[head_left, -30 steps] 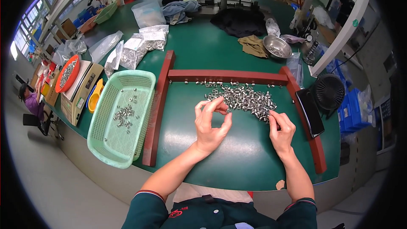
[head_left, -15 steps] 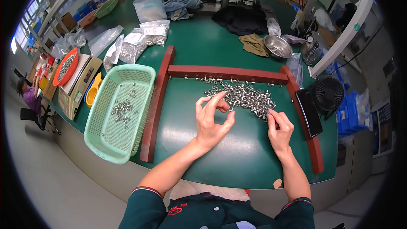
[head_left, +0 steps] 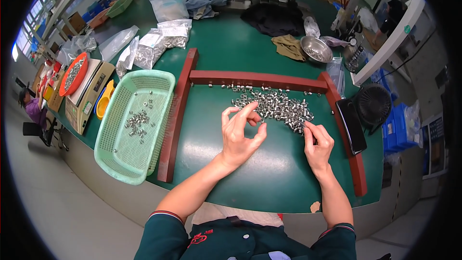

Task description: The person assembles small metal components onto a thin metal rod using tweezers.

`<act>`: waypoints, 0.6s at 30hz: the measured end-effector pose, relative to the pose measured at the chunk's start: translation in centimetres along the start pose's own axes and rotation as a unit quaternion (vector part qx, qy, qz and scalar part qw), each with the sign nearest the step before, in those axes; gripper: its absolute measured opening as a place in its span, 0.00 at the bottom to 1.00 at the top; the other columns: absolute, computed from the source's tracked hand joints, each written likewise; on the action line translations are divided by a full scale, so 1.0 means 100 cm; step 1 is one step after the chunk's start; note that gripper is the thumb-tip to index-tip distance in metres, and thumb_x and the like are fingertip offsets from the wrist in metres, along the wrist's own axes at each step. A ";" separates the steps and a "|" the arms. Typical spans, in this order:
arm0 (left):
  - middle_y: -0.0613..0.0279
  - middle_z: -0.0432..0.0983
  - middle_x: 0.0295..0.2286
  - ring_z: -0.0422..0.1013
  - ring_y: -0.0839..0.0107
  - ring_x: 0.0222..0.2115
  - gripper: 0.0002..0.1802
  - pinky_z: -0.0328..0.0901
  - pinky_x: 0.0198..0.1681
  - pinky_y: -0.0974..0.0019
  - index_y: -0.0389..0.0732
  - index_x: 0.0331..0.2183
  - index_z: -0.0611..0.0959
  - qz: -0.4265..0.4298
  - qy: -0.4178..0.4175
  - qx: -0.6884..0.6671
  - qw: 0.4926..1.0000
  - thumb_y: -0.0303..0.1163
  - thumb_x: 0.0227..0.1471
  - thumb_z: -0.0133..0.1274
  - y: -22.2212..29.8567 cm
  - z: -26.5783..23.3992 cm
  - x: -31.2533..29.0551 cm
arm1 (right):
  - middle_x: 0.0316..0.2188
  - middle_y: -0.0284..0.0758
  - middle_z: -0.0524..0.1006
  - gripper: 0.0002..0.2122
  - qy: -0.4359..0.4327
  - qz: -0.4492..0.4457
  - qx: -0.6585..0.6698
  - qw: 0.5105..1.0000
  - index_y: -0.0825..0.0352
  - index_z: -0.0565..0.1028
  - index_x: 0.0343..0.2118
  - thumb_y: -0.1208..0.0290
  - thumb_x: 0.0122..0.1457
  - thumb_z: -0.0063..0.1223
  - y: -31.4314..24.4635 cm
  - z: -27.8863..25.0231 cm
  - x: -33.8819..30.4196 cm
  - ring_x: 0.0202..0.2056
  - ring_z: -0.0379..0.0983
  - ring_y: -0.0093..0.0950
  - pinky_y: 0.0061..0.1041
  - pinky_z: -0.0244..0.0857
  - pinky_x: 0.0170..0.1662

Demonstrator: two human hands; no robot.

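Note:
Small shiny metal rings (head_left: 276,106) lie in a loose pile on the green tabletop in front of me. My left hand (head_left: 240,135) hovers at the pile's near left side. Its thumb and a curled finger nearly meet around a small metal ring (head_left: 262,122), while the index finger stretches toward the pile. At the near right edge of the pile, my right hand (head_left: 318,147) is closed in a pinch. A small dark bit shows at its fingertips, too little of it visible to name. On the left, a pale green plastic basket (head_left: 105,149) contains more small metal pieces.
Red bars (head_left: 260,80) frame the pile at the back and both sides. A phone (head_left: 351,127) and black fan (head_left: 373,105) are at the right. Farther off are a metal bowl (head_left: 316,49), bagged parts (head_left: 150,50), and an orange dish (head_left: 74,74) on a scale. Other people sit beyond.
Both hands keep almost the same pose and place. The view has shifted very slightly, and the ring at my left fingertips shows less clearly now.

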State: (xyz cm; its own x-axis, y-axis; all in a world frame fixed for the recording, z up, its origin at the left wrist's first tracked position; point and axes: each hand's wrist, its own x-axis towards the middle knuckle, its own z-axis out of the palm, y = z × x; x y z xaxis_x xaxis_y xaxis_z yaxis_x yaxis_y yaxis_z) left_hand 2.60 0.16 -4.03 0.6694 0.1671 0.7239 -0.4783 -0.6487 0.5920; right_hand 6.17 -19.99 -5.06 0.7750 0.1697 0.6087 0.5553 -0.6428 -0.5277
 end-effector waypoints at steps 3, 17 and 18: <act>0.68 0.72 0.21 0.68 0.73 0.24 0.23 0.55 0.43 0.63 0.39 0.37 0.73 0.059 0.050 0.104 0.992 0.20 0.31 0.55 -0.005 -0.019 0.018 | 0.15 0.33 0.69 0.05 0.004 0.004 0.006 1.000 0.68 0.75 0.28 0.80 0.45 0.54 0.000 0.002 0.001 0.11 0.61 0.23 0.21 0.55 0.16; 0.63 0.72 0.24 0.68 0.67 0.29 0.08 0.56 0.44 0.66 0.37 0.29 0.77 -0.030 0.224 0.270 0.936 0.24 0.40 0.55 0.000 -0.074 0.048 | 0.16 0.33 0.70 0.05 0.047 0.042 0.040 0.997 0.69 0.75 0.28 0.79 0.46 0.54 0.009 0.001 0.004 0.12 0.63 0.22 0.19 0.56 0.16; 0.62 0.71 0.21 0.68 0.67 0.26 0.05 0.56 0.43 0.68 0.37 0.26 0.78 -0.080 0.109 0.184 0.974 0.24 0.40 0.56 0.000 -0.064 0.045 | 0.16 0.33 0.70 0.05 0.060 0.043 0.059 0.996 0.69 0.75 0.28 0.79 0.46 0.54 0.010 0.002 0.004 0.12 0.63 0.22 0.19 0.56 0.16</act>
State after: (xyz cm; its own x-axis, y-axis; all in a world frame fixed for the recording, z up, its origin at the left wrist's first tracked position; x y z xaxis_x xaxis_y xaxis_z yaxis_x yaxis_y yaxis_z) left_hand 1.96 5.65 1.54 0.5630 0.4158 0.7143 -0.1143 -0.8167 0.5656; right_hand 7.09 -20.46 -5.44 0.7839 0.0228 0.6205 0.5252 -0.5575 -0.6429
